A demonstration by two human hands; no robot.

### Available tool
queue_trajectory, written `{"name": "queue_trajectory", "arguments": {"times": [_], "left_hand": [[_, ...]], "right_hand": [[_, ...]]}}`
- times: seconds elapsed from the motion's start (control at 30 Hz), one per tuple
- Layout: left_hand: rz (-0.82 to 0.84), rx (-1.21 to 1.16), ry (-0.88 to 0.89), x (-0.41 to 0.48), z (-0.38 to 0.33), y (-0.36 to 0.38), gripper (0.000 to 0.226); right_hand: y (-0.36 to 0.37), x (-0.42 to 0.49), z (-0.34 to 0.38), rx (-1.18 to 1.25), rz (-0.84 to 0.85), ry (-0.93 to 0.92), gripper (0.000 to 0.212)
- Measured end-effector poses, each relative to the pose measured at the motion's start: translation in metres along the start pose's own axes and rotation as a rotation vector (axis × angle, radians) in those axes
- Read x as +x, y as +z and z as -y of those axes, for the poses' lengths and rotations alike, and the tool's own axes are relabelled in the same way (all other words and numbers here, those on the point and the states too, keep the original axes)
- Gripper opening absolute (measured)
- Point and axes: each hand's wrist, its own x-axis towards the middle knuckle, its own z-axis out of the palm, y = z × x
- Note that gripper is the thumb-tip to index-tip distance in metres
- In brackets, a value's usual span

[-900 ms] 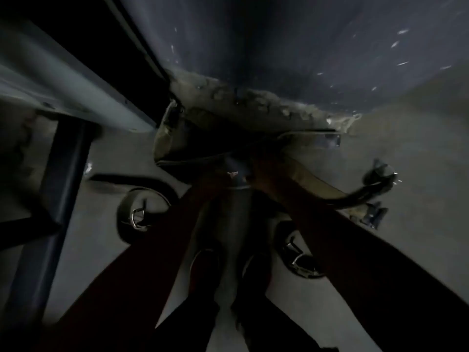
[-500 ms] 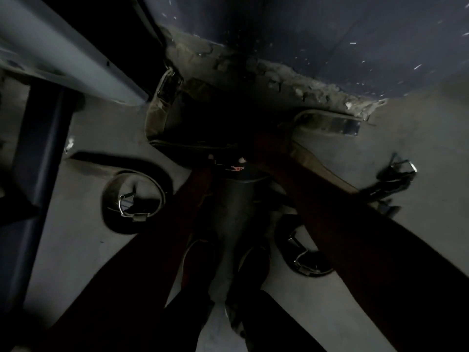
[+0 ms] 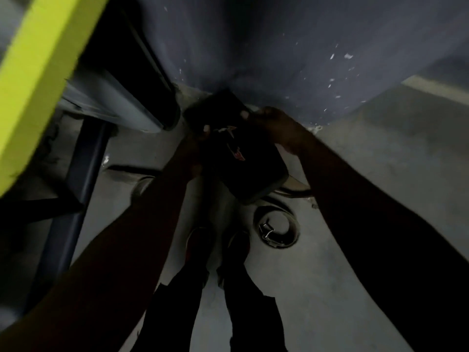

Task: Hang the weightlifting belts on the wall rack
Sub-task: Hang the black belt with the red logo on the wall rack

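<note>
A wide black weightlifting belt [image 3: 238, 158] with a small red and white logo is raised in front of me, against the dark blue wall [image 3: 279, 47]. My left hand [image 3: 196, 134] grips its left edge. My right hand [image 3: 275, 124] grips its upper right edge. On the grey floor lies a coiled belt [image 3: 278, 228] with a metal buckle, just right of my shoes. Another coiled belt [image 3: 142, 185] shows partly behind my left forearm. No wall rack is visible in this dim view.
A bright yellow-green bar [image 3: 38, 80] crosses the upper left corner, very close to the camera. Beneath it run a pale grey beam [image 3: 114, 102] and a dark blue upright post [image 3: 76, 199]. My shoes [image 3: 218, 240] stand on the concrete floor [image 3: 330, 275].
Both hands have lifted the black belt off the floor pile up toward the wall. The view has tilted up, bringing the yellow-green bar into sight.
</note>
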Motion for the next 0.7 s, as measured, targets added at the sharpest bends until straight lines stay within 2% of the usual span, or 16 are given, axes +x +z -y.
{"name": "queue_trajectory", "arguments": {"times": [0.07,0.17,0.2,0.3,0.37,0.43,0.5,0.63,0.7], "left_hand": [[0.102,0.199,-0.051,-0.03,-0.034,0.02,0.03],[0.036,0.449,-0.181,-0.072,-0.071,0.033,0.049],[0.002,0.437,-0.198,-0.084,-0.086,0.037,0.051],[-0.041,0.336,-0.154,-0.116,-0.136,0.061,0.039],[-0.064,0.365,-0.139,-0.14,-0.162,0.08,0.035],[-0.056,0.387,-0.075,-0.172,-0.186,0.1,0.024],[-0.037,0.399,0.023,-0.198,-0.207,0.119,0.03],[0.128,0.516,0.176,-0.254,-0.231,0.152,0.031],[0.136,0.633,0.259,-0.28,-0.233,0.165,0.036]], "right_hand": [[-0.004,-0.021,0.022,-0.021,-0.115,-0.063,0.025],[-0.009,-0.075,0.042,-0.032,-0.236,-0.128,0.022],[-0.01,-0.096,0.051,-0.076,-0.229,-0.144,0.022],[-0.017,-0.157,0.081,-0.056,-0.149,-0.178,0.022],[-0.026,-0.196,0.105,-0.02,-0.069,-0.113,0.022],[-0.039,-0.229,0.129,0.028,-0.044,-0.048,0.018],[-0.05,-0.258,0.155,0.058,-0.051,-0.025,0.008],[-0.057,-0.284,0.203,-0.053,-0.219,-0.089,0.045],[-0.053,-0.294,0.216,-0.057,-0.256,-0.15,0.047]]}}
